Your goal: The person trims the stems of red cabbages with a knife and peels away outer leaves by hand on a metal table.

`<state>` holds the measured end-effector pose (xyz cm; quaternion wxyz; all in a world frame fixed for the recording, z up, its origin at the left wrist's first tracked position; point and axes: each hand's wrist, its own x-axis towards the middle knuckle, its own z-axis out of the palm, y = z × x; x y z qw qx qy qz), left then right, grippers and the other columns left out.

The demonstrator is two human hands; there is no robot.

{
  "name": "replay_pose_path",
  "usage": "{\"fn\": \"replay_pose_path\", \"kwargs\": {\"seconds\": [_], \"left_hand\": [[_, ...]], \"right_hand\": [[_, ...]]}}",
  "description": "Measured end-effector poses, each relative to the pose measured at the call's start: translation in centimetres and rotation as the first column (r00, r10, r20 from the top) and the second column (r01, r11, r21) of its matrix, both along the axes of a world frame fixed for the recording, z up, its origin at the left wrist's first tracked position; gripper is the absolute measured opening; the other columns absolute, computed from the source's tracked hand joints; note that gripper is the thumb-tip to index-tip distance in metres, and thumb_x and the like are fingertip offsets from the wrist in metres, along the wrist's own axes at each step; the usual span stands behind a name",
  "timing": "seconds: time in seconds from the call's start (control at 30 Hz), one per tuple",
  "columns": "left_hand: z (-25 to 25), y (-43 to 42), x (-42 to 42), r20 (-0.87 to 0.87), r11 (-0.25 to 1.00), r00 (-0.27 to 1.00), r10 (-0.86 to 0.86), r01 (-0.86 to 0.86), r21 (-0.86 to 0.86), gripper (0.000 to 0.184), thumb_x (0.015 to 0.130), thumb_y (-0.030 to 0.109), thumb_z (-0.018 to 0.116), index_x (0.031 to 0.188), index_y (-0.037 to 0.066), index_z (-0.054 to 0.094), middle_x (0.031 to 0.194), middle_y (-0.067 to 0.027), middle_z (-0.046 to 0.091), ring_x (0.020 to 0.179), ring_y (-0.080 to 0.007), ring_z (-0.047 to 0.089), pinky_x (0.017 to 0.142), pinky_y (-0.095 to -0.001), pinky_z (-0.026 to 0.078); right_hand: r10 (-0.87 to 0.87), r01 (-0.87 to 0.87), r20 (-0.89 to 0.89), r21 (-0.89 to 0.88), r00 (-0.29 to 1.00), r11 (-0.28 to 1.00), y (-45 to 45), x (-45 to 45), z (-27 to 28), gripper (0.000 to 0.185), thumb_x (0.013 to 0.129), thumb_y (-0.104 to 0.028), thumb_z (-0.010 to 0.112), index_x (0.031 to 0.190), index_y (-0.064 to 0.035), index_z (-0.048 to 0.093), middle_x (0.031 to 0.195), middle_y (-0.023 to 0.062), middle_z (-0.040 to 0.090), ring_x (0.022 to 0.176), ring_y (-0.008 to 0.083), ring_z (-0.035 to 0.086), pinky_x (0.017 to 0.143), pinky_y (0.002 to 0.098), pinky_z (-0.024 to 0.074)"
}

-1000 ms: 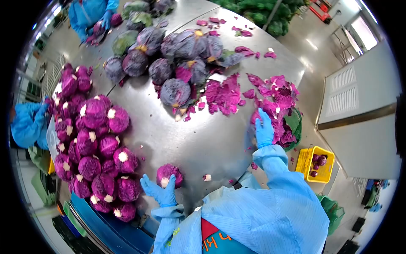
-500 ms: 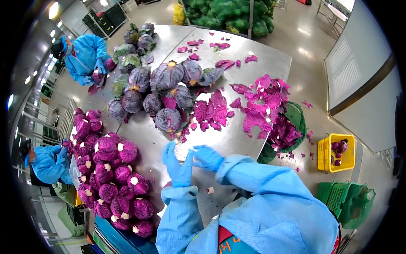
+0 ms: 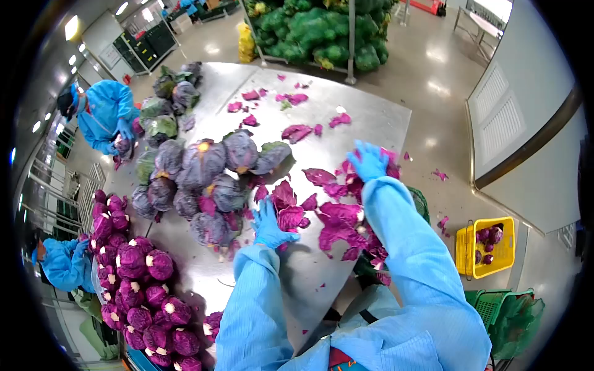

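My left hand [image 3: 269,226], in a blue glove, has its fingers spread against loose purple cabbage leaves [image 3: 289,210] on the metal table. Further right, my right hand [image 3: 369,162] reaches over the far side of a larger leaf pile [image 3: 339,227], its fingers stretched out at the leaves. Untrimmed red cabbages [image 3: 201,166] with dull outer leaves stand just left of my left hand. A heap of peeled red cabbages [image 3: 131,261] with pale cut stems lies at the table's left side.
The metal table [image 3: 365,117] carries scattered leaf scraps. A green mesh bag [image 3: 418,203] hangs at its right edge. On the floor are a yellow crate [image 3: 486,247] and a green basket [image 3: 495,303]. Two co-workers in blue, one farther back [image 3: 102,114], stand along the left.
My hands, close together before, have moved apart. The left now touches the loose leaves, and the right has gone out to the far side of the pile. The view has shifted.
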<state>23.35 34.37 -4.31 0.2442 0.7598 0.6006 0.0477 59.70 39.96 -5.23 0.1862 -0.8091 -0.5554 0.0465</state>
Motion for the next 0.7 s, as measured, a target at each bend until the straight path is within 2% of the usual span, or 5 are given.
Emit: {"fn": "replay_pose_path", "kwargs": {"seconds": [0.23,0.3,0.43,0.53,0.7], "left_hand": [[2.9,-4.3,20.8,0.064,0.997,0.998,-0.012,0.007,0.072,0.142,0.042,0.055,0.087,0.15,0.003,0.011,0.155,-0.0197,0.014,0.141,-0.0377,0.017,0.112,-0.0553,0.018],[2.2,-6.7,23.6,0.332,0.992,0.943,-0.018,-0.026,0.127,0.125,0.054,0.047,0.086,0.149,0.002,0.019,0.152,-0.0198,0.022,0.137,-0.0382,0.027,0.11,-0.0498,0.026],[-2.5,-13.7,29.4,-0.071,0.855,0.981,-0.179,0.191,0.482,0.087,0.072,0.023,0.073,0.147,0.011,0.03,0.142,-0.023,0.039,0.122,-0.0422,0.045,0.098,-0.0466,0.04],[-6.6,-15.3,32.3,0.083,0.956,0.967,-0.242,0.252,-0.15,0.091,0.067,0.025,0.076,0.146,0.014,0.033,0.147,-0.0286,0.026,0.122,-0.0454,0.042,0.1,-0.0499,0.038],[-36.8,-16.8,30.7,-0.332,0.992,0.938,0.102,-0.122,-0.04,0.065,0.087,0.034,0.06,0.144,0.013,0.036,0.149,-0.0174,0.03,0.138,-0.0436,0.023,0.112,-0.0486,0.027]], "right_hand": [[0.737,-0.737,-0.076,0.029,0.672,0.675,-1.0,0.1,-0.4,0.052,0.093,-0.054,0.043,0.135,-0.0253,0.052,0.14,0.0019,0.048,0.136,0.0308,0.034,0.112,0.0546,0.0151],[0.747,-0.743,-0.041,0.089,0.663,0.664,-3.9,4.5,0.1,0.045,0.093,-0.043,0.05,0.133,-0.0224,0.053,0.133,-0.0001,0.054,0.129,0.0293,0.042,0.11,0.0497,0.0223],[0.599,-0.578,-0.055,0.209,0.799,0.789,-13.9,10.5,-0.1,0.047,0.089,-0.035,0.058,0.131,-0.0162,0.054,0.133,0.0057,0.054,0.12,0.033,0.049,0.104,0.0491,0.0318],[0.446,-0.443,-0.367,0.097,0.816,0.891,-18.9,13.2,-8.8,0.049,0.087,-0.033,0.058,0.132,-0.0147,0.053,0.137,0.0113,0.049,0.121,0.0344,0.048,0.105,0.0462,0.0336],[0.073,-0.155,-0.319,-0.241,0.945,0.958,-17.1,11.5,-16.9,0.045,0.081,-0.023,0.062,0.125,-0.0172,0.059,0.131,0.0139,0.053,0.12,0.034,0.047,0.102,0.0459,0.0368]]}}
